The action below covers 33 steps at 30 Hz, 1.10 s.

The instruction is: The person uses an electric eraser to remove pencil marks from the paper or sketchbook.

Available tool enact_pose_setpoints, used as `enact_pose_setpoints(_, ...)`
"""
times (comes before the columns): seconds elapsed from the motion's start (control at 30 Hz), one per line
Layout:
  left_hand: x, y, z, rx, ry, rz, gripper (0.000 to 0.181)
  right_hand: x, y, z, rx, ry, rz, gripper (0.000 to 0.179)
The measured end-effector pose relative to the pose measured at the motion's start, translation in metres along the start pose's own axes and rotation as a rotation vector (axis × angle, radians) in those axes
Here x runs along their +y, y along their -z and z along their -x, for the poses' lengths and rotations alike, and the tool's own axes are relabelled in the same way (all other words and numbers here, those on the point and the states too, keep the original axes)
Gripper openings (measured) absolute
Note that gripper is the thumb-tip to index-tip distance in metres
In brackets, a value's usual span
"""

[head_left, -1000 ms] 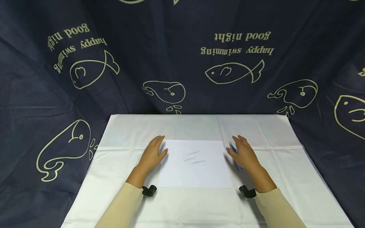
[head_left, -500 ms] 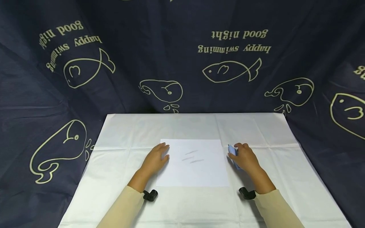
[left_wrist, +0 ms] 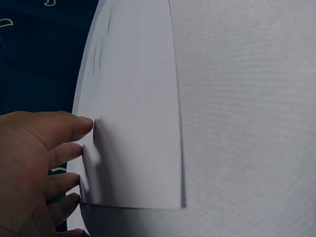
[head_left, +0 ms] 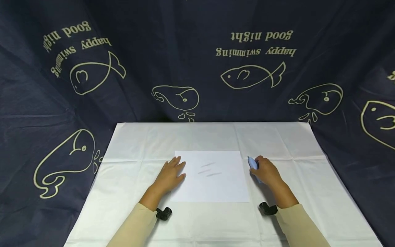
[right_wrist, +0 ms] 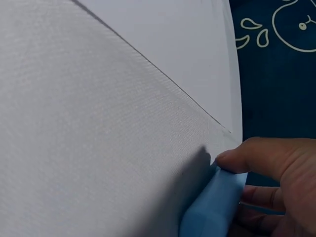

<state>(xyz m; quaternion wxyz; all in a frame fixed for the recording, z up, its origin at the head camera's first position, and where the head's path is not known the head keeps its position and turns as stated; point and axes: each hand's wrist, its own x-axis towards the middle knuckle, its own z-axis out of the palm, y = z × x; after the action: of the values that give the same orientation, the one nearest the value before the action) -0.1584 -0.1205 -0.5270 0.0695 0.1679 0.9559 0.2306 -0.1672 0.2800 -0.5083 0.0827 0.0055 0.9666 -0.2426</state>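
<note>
A white sheet of paper [head_left: 213, 190] with several short grey strokes [head_left: 214, 174] lies on the white cloth. My left hand [head_left: 168, 176] rests on the sheet's left side, fingers spread. In the left wrist view, thumb and fingertips of that hand [left_wrist: 24, 163] meet the paper [left_wrist: 143, 98]. To the right of the sheet, my right hand [head_left: 267, 172] grips a light blue, elongated, rounded object [head_left: 252, 162] with a small narrow tip at its far end. The right wrist view shows the thumb along the blue object [right_wrist: 212, 202]; the fingers behind it are partly hidden.
The white cloth [head_left: 216, 223] covers the table and has fold creases. Behind the table hangs a dark blue curtain [head_left: 210, 103] printed with fish, whales and upside-down lettering. A black wrist camera [head_left: 164, 213] sits at the left cuff, another camera [head_left: 267, 208] at the right.
My left hand has moved right, from beside the paper onto its left side. My right hand has closed around the blue object, which was lying under it.
</note>
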Motion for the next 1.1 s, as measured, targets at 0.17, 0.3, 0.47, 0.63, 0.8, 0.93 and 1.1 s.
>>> enact_pose_setpoints(0.17,0.0,-0.003,-0.002,-0.007,0.005,-0.006,0.056,0.003,0.002,-0.001,-0.005,-0.001,-0.074,0.051)
enact_pose_setpoints(0.3,0.001,-0.002,-0.002,-0.011,0.0,-0.021,0.056,0.004,0.002,-0.001,-0.001,0.0,-0.11,0.051)
enact_pose_setpoints(0.47,0.004,-0.001,0.0,-0.018,0.001,-0.031,0.057,0.001,0.002,0.001,0.015,0.001,-0.141,0.05)
enact_pose_setpoints(0.63,0.003,-0.002,-0.002,-0.029,0.003,-0.048,0.058,-0.002,0.0,0.001,0.044,0.034,-0.158,0.045)
enact_pose_setpoints(0.8,0.002,-0.004,-0.004,-0.036,0.006,-0.079,0.06,-0.006,-0.002,0.002,0.029,0.074,-0.186,0.041)
enact_pose_setpoints(0.93,0.001,-0.006,-0.005,-0.041,0.007,-0.091,0.06,-0.01,-0.004,0.004,0.009,0.096,-0.193,0.039)
enact_pose_setpoints(1.1,0.002,-0.007,-0.009,-0.044,0.017,-0.11,0.061,-0.016,-0.008,0.006,0.015,0.107,-0.184,0.038)
